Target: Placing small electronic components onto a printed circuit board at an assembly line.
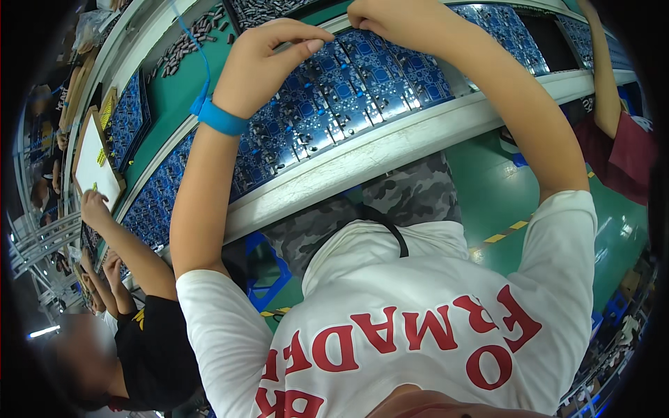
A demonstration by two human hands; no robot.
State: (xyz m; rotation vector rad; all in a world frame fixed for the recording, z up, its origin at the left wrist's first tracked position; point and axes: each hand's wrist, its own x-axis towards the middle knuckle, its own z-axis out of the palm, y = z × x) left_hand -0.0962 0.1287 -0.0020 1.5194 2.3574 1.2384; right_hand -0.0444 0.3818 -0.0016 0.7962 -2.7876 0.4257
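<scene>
A row of blue circuit boards (355, 87) lies in front of me, dotted with small parts. Over the far edge of the boards hovers my left hand (268, 59), its thumb and index finger drawn together. Anything between those fingertips is too small to make out. A blue wrist strap (221, 117) with a thin cord circles my left wrist. To the right, my right hand (404, 22) has its fingers curled into a pinch above the boards' far edge. What it holds, if anything, is hidden.
Dark cylindrical components (187, 50) lie loose on the green surface at the far left, and more fill a black tray (268, 10). A white rail (362, 157) borders the near side. Co-workers sit left (150, 348) and right (624, 150). Stacked boards (129, 115) stand at left.
</scene>
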